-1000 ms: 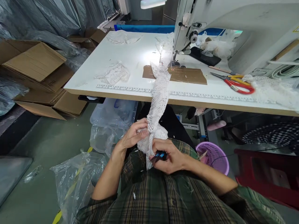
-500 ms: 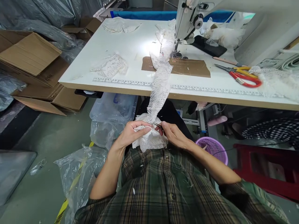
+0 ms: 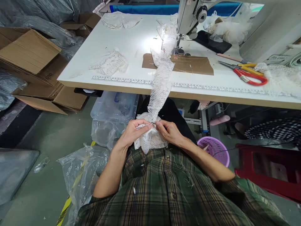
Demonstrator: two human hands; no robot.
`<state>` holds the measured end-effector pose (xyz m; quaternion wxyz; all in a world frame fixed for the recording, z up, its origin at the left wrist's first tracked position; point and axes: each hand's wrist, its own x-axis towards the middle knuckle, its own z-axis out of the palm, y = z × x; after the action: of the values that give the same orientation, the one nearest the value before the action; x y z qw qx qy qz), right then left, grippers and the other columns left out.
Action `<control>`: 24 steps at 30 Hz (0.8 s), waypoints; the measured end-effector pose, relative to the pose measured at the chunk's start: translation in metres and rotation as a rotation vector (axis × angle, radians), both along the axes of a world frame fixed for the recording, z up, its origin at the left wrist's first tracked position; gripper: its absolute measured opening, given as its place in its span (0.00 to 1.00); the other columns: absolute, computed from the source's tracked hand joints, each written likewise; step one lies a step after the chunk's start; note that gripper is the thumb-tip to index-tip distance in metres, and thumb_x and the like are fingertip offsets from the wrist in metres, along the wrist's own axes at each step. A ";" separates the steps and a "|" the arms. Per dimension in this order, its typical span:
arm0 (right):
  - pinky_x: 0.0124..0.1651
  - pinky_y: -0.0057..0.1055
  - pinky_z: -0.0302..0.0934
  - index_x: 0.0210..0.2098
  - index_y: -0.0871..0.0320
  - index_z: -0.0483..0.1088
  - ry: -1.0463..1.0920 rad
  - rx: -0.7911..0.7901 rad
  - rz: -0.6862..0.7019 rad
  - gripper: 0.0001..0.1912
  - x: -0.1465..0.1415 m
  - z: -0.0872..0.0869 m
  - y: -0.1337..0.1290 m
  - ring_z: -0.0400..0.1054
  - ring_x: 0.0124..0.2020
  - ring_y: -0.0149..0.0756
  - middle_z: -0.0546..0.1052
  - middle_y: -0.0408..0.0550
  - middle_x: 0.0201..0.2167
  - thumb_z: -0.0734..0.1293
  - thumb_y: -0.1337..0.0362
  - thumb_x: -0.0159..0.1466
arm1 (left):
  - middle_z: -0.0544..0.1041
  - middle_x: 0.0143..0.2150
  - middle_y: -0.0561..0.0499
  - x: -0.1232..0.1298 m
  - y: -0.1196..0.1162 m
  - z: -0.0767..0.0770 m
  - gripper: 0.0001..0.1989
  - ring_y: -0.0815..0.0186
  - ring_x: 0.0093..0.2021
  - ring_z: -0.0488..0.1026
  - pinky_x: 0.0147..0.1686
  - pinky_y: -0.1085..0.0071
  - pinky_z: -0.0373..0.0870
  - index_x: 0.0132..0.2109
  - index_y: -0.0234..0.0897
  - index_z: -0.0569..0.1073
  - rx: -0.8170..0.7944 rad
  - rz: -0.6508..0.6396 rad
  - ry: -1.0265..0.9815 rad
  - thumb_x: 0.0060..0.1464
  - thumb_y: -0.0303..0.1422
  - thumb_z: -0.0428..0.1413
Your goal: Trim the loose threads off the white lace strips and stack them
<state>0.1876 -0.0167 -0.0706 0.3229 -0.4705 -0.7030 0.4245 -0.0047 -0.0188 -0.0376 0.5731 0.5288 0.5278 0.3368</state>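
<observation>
A white lace strip (image 3: 160,86) drops from the sewing machine (image 3: 185,18) over the table edge and gathers into a bunch of lace (image 3: 150,141) on my lap. My left hand (image 3: 134,132) pinches the lace at the top of this bunch, thumb and forefinger pointing right. Close on the other side, my right hand (image 3: 171,131) is closed around a slim dark tool (image 3: 153,123), probably tweezers. Its tip reaches the lace beside my left fingertips. Most of the tool is hidden in my fingers.
On the white table (image 3: 131,40) lie lace pieces (image 3: 109,62), brown card (image 3: 192,65), red-handled scissors (image 3: 250,77) and a black phone-like slab (image 3: 213,41). A purple basket (image 3: 213,150) and red stool (image 3: 265,169) stand right. Cardboard boxes (image 3: 30,53) and plastic bags (image 3: 82,169) are left.
My right hand has shifted slightly left, nearer my left fingertips, and its fingers now cover more of the dark tool. My left hand keeps its pinch. The view has tilted slightly.
</observation>
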 end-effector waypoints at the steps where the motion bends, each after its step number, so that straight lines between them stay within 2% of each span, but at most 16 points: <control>1: 0.30 0.29 0.50 0.27 0.56 0.65 0.015 0.001 -0.004 0.22 0.000 0.000 -0.001 0.59 0.23 0.31 0.67 0.41 0.20 0.56 0.50 0.70 | 0.80 0.33 0.49 0.001 0.000 -0.001 0.13 0.65 0.32 0.73 0.34 0.71 0.68 0.33 0.34 0.80 -0.006 0.002 -0.005 0.48 0.41 0.65; 7: 0.32 0.29 0.52 0.33 0.57 0.69 0.087 -0.021 0.059 0.20 -0.002 0.001 0.001 0.61 0.25 0.31 0.69 0.41 0.24 0.57 0.50 0.70 | 0.78 0.30 0.50 0.002 0.001 -0.001 0.12 0.67 0.30 0.70 0.33 0.72 0.66 0.30 0.34 0.79 -0.030 -0.008 -0.050 0.47 0.40 0.65; 12: 0.30 0.29 0.50 0.29 0.57 0.68 0.058 -0.030 0.025 0.23 0.000 0.000 0.001 0.57 0.23 0.29 0.64 0.39 0.20 0.56 0.49 0.71 | 0.75 0.26 0.51 0.000 0.000 -0.002 0.15 0.69 0.26 0.67 0.28 0.73 0.62 0.30 0.33 0.78 -0.075 0.021 -0.064 0.45 0.42 0.66; 16: 0.28 0.28 0.49 0.35 0.57 0.71 0.041 -0.060 0.034 0.25 0.003 0.003 -0.003 0.55 0.21 0.29 0.63 0.39 0.20 0.53 0.47 0.71 | 0.73 0.24 0.53 -0.001 0.000 -0.002 0.14 0.70 0.23 0.66 0.25 0.74 0.59 0.30 0.34 0.77 -0.132 0.032 -0.111 0.44 0.41 0.66; 21: 0.29 0.29 0.46 0.27 0.57 0.66 -0.084 0.039 0.038 0.23 -0.002 0.009 -0.003 0.53 0.23 0.29 0.62 0.39 0.20 0.55 0.49 0.71 | 0.74 0.25 0.52 0.001 -0.001 0.000 0.13 0.69 0.24 0.67 0.26 0.74 0.61 0.30 0.34 0.76 -0.119 -0.002 -0.103 0.45 0.40 0.66; 24: 0.30 0.29 0.48 0.28 0.56 0.65 -0.031 0.007 0.003 0.22 -0.004 0.006 -0.002 0.53 0.23 0.29 0.62 0.39 0.20 0.55 0.50 0.71 | 0.75 0.26 0.52 0.003 -0.001 -0.002 0.13 0.69 0.24 0.67 0.26 0.74 0.62 0.30 0.34 0.77 -0.114 -0.013 -0.108 0.45 0.40 0.66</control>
<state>0.1840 -0.0189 -0.0643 0.3128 -0.4749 -0.7102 0.4150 -0.0019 -0.0201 -0.0393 0.6323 0.4797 0.5108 0.3303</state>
